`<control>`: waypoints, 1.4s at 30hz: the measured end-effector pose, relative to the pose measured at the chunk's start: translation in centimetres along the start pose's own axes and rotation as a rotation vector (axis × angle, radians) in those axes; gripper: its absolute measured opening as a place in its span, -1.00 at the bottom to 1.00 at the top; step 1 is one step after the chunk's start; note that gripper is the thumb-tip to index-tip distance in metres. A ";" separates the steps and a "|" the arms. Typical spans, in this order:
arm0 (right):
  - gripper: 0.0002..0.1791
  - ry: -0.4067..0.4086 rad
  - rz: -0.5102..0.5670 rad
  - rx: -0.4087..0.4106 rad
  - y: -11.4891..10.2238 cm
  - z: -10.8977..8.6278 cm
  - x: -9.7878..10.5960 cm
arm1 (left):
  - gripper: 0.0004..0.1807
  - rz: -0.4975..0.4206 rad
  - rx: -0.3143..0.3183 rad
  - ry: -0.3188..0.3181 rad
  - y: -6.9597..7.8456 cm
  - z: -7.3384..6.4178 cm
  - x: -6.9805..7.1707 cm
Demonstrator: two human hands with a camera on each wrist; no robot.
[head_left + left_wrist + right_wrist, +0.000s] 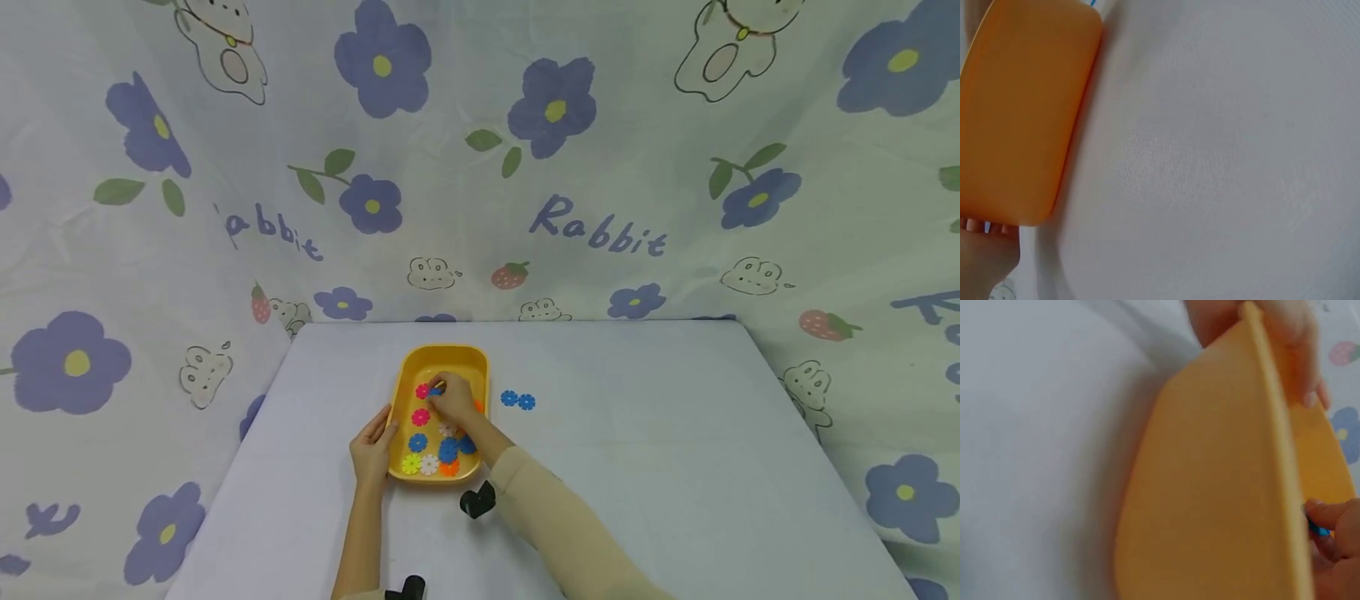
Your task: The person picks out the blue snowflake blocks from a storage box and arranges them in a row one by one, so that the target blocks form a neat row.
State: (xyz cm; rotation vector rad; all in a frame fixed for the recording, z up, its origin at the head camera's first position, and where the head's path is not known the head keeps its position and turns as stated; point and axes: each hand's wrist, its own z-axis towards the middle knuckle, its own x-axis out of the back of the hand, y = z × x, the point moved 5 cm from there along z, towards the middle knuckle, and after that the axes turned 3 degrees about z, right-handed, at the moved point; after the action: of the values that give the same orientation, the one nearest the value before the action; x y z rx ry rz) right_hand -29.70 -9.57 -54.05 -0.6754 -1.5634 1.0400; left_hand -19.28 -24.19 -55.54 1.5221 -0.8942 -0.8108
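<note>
A yellow plastic tray [441, 354] holds several small notched plastic discs, flower-shaped: pink [421, 417], blue [417, 442], lime [411, 464], white [428, 465] and orange [449, 468]. My left hand [372, 446] grips the tray's left rim, thumb on the rim and fingers along the outer wall. Inside the tray, towards its far half, my right hand [454, 402] pinches a blue disc [1318, 529] between thumb and fingers. A bit of yellow shows beside that disc in the head view; whether it is a second piece I cannot tell. The right hand and forearm hide part of the contents.
Two blue discs [518, 400], side by side and seemingly joined, lie on the white table [645, 450] right of the tray. A patterned cloth [480, 175] hangs behind the table and at its sides. Black wrist-camera parts [478, 500] sit by the right sleeve.
</note>
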 end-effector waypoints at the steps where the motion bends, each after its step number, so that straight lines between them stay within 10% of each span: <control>1: -0.78 0.008 0.064 0.013 0.0 0.0 0.3 | -0.56 -0.005 0.008 -0.007 0.2 -0.1 -0.1; 7: -0.56 -0.077 0.242 0.037 -0.2 -0.3 1.3 | -0.57 0.011 0.020 -0.012 1.9 -1.2 -0.3; 17: -0.55 -0.133 0.270 0.103 -1.1 -3.0 3.3 | -0.57 0.038 0.009 0.028 0.0 -0.2 0.1; 42: -0.59 0.153 0.220 0.231 2.6 -9.1 14.5 | -0.58 0.033 -0.005 0.039 0.1 -0.3 0.0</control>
State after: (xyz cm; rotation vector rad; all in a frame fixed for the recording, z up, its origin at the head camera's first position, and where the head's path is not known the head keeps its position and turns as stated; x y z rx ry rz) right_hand -24.80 6.42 -49.35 -0.7584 -1.2339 1.2782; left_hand -19.06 -24.04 -55.40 1.5096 -0.8857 -0.7561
